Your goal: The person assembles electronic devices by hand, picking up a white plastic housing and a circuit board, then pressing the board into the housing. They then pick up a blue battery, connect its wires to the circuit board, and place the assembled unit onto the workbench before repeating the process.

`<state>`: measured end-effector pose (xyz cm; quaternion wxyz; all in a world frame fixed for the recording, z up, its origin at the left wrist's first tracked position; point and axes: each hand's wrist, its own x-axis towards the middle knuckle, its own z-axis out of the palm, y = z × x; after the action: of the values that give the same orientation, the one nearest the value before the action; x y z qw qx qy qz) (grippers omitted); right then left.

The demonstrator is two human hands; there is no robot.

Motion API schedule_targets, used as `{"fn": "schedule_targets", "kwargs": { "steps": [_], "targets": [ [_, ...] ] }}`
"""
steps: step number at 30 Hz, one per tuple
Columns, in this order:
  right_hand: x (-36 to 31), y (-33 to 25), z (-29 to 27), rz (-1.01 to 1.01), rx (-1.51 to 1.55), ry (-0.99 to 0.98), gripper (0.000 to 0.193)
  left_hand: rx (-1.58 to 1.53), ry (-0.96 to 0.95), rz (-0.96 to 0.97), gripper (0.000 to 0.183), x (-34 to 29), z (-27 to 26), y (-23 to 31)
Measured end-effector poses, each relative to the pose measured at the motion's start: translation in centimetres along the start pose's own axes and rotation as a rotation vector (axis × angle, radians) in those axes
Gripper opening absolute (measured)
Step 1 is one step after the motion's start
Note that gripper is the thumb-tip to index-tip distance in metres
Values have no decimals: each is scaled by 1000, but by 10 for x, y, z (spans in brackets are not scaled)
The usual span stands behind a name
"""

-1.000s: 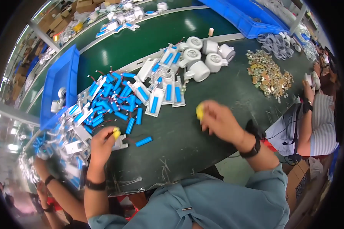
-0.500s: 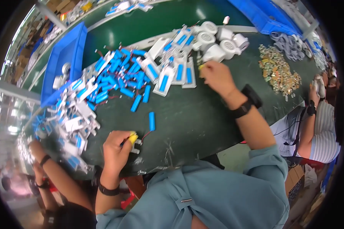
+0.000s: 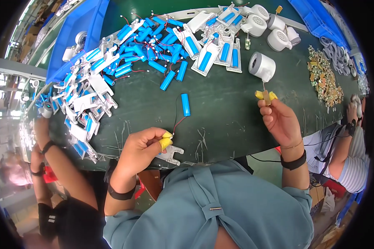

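My left hand, yellow covers on its fingertips, pinches the end of the thin red and black wires of a blue cylindrical battery. The battery lies on the dark green table just beyond it. Under and beside those fingers is a pale plastic holder, partly hidden by the hand. My right hand, also with yellow fingertip covers, grips a small tan circuit board between thumb and fingers. A thin wire runs from the board to a white round housing lying on its side.
Blue batteries are heaped at the far middle, beside white holders with batteries. More holders pile up left. White housings, circuit boards and grey rings lie right. Blue bins stand behind; co-workers sit both sides.
My right hand has come back toward me from the far pile, bringing the circuit board and drawing a white housing out. My left hand stays with the battery wires; the view has shifted.
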<state>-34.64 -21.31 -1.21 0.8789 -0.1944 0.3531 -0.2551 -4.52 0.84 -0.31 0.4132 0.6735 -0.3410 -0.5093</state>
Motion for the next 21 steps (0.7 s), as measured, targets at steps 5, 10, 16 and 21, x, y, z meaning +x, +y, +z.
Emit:
{"fn": "schedule_targets", "kwargs": {
  "steps": [5,10,16,21],
  "targets": [
    [-15,33,25,49,-378,-47,16,-105,-114,-195,14,-4,7,14],
    [-19,71,50,117,-520,-187,19,-223,-150,-232,16,-8,27,5],
    [-19,88,47,118,-546,-265,21,-256,-180,-205,17,6,50,17],
    [-21,85,46,183,-538,-268,19,115,-71,206,20,9,71,13]
  ]
}}
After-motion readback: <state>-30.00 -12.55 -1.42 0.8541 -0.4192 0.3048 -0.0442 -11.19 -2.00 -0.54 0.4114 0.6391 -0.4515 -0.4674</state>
